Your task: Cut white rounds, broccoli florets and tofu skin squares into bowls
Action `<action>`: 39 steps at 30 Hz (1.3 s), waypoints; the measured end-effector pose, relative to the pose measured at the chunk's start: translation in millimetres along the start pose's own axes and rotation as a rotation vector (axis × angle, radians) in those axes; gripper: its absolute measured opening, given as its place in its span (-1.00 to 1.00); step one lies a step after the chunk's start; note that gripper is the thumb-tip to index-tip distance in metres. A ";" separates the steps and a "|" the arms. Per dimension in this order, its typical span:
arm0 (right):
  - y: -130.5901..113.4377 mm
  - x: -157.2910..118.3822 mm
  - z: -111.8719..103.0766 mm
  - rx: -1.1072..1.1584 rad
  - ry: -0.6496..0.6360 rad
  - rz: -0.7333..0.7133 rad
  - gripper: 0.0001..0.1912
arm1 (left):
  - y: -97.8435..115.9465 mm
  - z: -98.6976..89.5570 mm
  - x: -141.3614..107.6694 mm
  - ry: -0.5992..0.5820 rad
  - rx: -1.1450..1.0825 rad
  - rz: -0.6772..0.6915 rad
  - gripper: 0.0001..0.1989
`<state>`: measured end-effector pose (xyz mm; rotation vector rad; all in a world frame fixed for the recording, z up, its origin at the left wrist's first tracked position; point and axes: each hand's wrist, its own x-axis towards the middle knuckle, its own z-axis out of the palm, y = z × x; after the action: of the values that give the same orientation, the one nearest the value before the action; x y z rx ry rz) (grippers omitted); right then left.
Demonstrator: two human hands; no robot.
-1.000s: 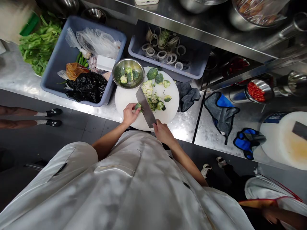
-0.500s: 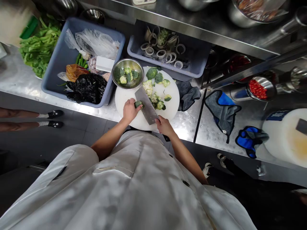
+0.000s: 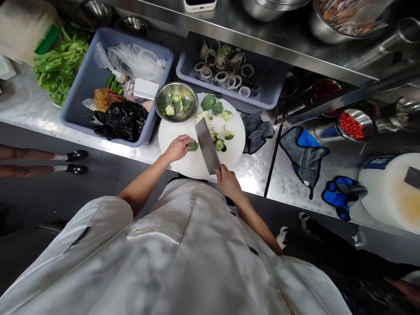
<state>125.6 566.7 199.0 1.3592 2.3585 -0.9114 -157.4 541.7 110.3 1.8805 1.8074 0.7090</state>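
On round white cutting board, near edge of steel counter: left hand pinching a small broccoli floret at fingertips, pressing it onto board just left of cleaver. Right hand wrapped tight around cleaver handle at board's near rim; handle itself hidden inside the fist. Blade flat and broad, angled up and away from body, lying between held floret and loose pile of cut broccoli toward board's far right side. Blade edge close beside floret; contact not discernible.

Steel bowl at board's far left rim, overlapping it, holding several florets. Behind bowl, blue-grey bin with black bag, clear plastic bags, orange wrapper and green pods. Leafy greens left of that bin. Second blue-grey tray behind board, with onion rings. Dark grey cloth just right of board, touching its rim. Farther right: blue-and-grey cloths, steel cup of red chillies, second white board with another blade at frame edge.
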 end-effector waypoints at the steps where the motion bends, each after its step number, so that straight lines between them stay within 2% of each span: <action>1: -1.9 1.6 0.7 0.004 -0.016 0.005 -0.78 | 2.0 2.1 -0.8 0.014 0.006 -0.010 -0.71; 4: -4.5 5.7 0.8 0.019 -0.058 -0.006 -0.77 | 5.9 7.0 -4.5 0.045 0.009 -0.038 -0.74; 8: -3.8 5.7 -2.3 0.031 -0.030 -0.004 -0.77 | 6.8 13.7 -9.0 0.062 0.005 -0.045 -0.74; 13: -3.4 4.2 -5.8 0.044 -0.062 -0.025 -0.79 | 6.7 19.9 -11.9 0.096 -0.006 -0.066 -0.80; 16: -3.9 3.9 -5.1 0.071 -0.035 -0.024 -0.80 | 8.1 19.6 -14.9 0.104 -0.007 -0.066 -0.77; 21: -3.6 2.5 -2.0 0.101 -0.087 -0.025 -0.77 | 10.9 18.6 -20.9 0.109 -0.005 -0.045 -0.63; 26: -1.0 0.1 0.3 0.107 -0.063 -0.001 -0.76 | 15.5 22.2 -25.2 0.100 0.051 -0.133 -0.71; 28: -0.7 -0.2 0.4 0.112 -0.090 -0.008 -0.77 | 17.5 22.4 -26.6 0.099 0.072 -0.155 -0.68; 31: -1.5 -0.5 0.5 0.131 -0.060 0.003 -0.75 | 18.3 21.4 -28.3 0.085 0.088 -0.135 -0.61; 37: -4.0 -0.8 1.8 0.118 -0.094 -0.014 -0.78 | 14.8 24.8 -29.5 0.096 0.118 -0.133 -0.70; 39: -4.7 -1.0 1.7 0.123 -0.058 -0.013 -0.77 | 15.3 27.6 -29.1 0.122 0.108 -0.137 -0.72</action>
<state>122.0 563.2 200.0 1.3436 2.3043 -1.1015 -128.6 512.9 96.7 1.7935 2.0674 0.7035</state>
